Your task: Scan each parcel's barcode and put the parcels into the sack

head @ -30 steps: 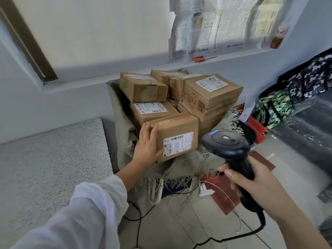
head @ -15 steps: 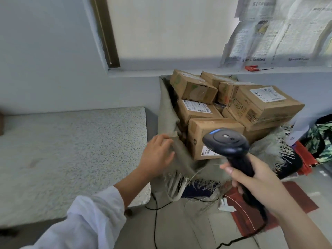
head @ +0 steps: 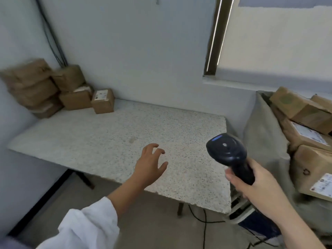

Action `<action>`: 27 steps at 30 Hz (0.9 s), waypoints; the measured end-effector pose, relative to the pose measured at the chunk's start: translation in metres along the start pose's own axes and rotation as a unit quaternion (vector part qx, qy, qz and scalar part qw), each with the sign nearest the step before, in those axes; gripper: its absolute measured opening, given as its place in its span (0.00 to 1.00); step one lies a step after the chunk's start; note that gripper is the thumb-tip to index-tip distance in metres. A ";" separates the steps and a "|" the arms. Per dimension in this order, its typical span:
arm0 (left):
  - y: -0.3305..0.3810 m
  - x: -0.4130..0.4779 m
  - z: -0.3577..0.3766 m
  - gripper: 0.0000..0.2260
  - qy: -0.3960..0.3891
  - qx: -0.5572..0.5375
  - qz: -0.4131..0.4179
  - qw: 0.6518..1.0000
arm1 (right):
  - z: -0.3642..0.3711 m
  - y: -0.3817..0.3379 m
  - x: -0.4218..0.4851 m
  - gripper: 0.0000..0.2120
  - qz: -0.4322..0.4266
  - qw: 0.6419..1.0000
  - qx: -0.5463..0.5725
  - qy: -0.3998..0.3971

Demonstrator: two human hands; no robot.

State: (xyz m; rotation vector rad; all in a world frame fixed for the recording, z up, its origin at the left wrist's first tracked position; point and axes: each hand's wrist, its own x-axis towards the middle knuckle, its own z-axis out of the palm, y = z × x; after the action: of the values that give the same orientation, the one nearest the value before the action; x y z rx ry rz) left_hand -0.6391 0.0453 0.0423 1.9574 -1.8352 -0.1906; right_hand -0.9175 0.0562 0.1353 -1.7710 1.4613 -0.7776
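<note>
View swung left since half a second ago: the sack (head: 264, 126), then central, now stands at the right margin, beside the bench's (head: 107, 137) right edge. A pile of parcels (head: 71, 97) at the bench's far left corner has come into view. The left hand (head: 149, 166), earlier at the sack's rim, now hovers over the bench near its front edge, fingers spread and lightly curved, holding nothing. The right hand (head: 258, 184) grips the black scanner (head: 228, 153) by its handle as before, head raised, off the bench's front right corner.

The pile is motion-blurred towards the left; only the nearest small parcel (head: 103, 100) shows a white label, unreadable. The picture's right edge cuts the sack and its load. The right hand's fingers hide the scanner's lower handle.

The sack holds stacked cardboard boxes (head: 301, 108) rising above its rim; at least four show, two with white labels.
</note>
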 end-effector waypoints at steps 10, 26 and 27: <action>-0.156 -0.055 -0.086 0.18 0.014 0.021 -0.116 0.993 | 0.138 -0.087 0.022 0.10 -0.050 0.997 0.000 -0.058; -0.274 0.033 -0.109 0.18 0.040 -0.030 -0.164 0.985 | 0.239 -0.161 0.155 0.07 -0.075 0.992 0.002 -0.105; -0.281 0.045 -0.110 0.18 0.039 -0.030 -0.159 0.986 | 0.244 -0.165 0.165 0.07 -0.072 0.992 0.001 -0.101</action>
State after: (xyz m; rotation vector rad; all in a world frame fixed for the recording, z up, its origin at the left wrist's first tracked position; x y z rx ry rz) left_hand -0.3345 0.0310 0.0345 2.1734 -1.4441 -0.2606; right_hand -0.5981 -0.0526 0.1330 -1.9096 1.2106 -0.6507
